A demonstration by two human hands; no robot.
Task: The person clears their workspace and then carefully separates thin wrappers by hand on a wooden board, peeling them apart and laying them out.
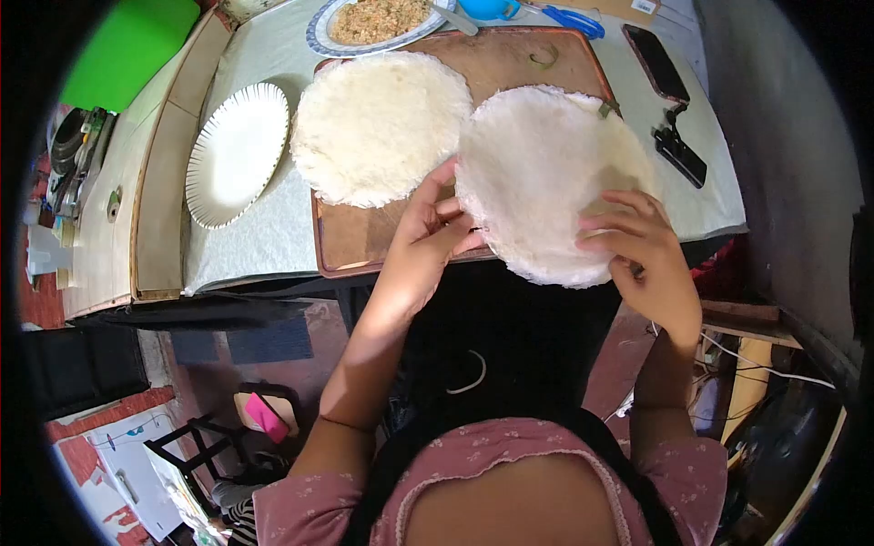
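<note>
A thin, round white flatbread (537,155) is held over the right side of a brown wooden board, overhanging the board's near edge. My left hand (432,223) grips its left edge, some fingertips hidden behind it. At its lower right edge, the curled fingers of my right hand (642,250) lie over the top, with the thumb lower down. A second round flatbread (382,127) rests flat on the wooden board (537,59), left of the held one. A small green scrap (608,109) shows at the held flatbread's upper right edge.
At the back stands a patterned plate (319,36) of chopped filling (378,20) with a knife (455,20). Blue-handled scissors (574,22), a phone (655,62) and a black clip stand (680,156) lie to the right. A white fluted plate (238,155) sits left.
</note>
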